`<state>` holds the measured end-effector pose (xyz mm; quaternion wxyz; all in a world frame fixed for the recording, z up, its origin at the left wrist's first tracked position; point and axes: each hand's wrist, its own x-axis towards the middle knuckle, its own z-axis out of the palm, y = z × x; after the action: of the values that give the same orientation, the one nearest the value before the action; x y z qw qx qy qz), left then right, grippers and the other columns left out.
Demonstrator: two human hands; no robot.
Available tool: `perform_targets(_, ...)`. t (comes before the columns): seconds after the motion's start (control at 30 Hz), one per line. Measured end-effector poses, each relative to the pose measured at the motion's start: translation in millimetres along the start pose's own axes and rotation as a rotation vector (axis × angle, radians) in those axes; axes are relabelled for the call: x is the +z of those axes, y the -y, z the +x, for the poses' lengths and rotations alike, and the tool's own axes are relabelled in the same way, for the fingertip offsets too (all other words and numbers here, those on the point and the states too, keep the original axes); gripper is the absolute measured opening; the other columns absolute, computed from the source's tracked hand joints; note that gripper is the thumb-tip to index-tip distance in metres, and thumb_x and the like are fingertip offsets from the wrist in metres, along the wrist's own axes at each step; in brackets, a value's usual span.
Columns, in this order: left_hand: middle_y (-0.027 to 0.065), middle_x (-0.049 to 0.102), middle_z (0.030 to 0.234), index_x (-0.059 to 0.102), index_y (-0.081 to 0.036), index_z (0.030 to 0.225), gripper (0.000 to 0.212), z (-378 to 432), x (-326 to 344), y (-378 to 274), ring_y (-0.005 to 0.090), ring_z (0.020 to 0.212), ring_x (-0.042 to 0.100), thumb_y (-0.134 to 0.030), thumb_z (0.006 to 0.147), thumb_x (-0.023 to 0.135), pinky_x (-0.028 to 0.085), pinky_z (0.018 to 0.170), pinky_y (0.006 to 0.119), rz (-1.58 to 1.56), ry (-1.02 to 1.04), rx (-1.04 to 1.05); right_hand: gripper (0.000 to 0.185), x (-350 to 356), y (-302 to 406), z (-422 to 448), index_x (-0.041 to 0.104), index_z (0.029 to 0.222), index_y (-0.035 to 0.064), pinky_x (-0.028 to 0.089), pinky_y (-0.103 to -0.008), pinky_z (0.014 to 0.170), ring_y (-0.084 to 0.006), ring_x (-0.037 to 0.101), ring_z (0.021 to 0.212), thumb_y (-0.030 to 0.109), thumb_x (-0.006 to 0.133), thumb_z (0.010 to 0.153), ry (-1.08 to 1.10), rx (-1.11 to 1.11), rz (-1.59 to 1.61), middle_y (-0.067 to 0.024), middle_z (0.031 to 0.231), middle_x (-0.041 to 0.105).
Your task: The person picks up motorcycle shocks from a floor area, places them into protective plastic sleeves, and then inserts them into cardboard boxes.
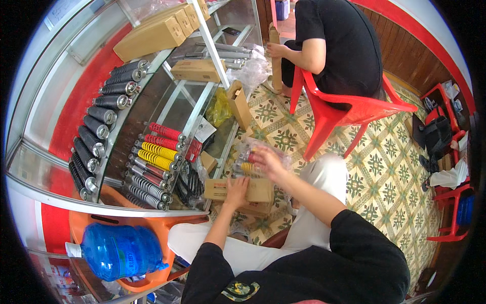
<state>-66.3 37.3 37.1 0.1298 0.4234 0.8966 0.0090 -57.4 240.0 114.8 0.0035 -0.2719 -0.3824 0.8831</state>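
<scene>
My left hand [237,192] rests on a long cardboard box [259,190] that bears printing, its fingers spread across the top. A second cardboard box [258,208] shows below it. Just beyond, coil-spring shock absorbers [245,166] lie in clear plastic wrap, one with a yellow spring and one with a red one. My right hand [269,161] is raised over them, blurred, with fingers apart. Whether it touches the plastic cannot be made out. On the low glass shelf to the left lie several shock absorbers with red, yellow and silver springs [157,155].
Black shock absorbers [102,101] line the upper glass shelf, near long cartons [152,40]. An upright open carton [239,106] stands by the cabinet. Ahead, a person [338,45] sits on a red plastic chair [322,102] holding a long carton. A blue water jug [121,250] lies on an orange chair [169,262].
</scene>
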Motion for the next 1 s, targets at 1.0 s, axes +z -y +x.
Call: perform_targets(1.0, 0.0180, 0.036, 0.134, 0.021, 0.001, 0.142, 0.111, -34.4, -49.6, -43.6, 0.0306, 0.128, 0.038, -0.030, 0.062, 0.090, 0.036, 0.107, 0.043, -0.934, -0.802, -0.370, 0.048, 38.4, 37.2, -66.1, 0.047, 0.134, 0.0064, 0.038, -0.0380, 0.104, -0.0250, 0.045, 0.128, 0.029, 0.059, 0.094, 0.438, -0.693, -0.870, -0.0102, 0.140, 0.042)
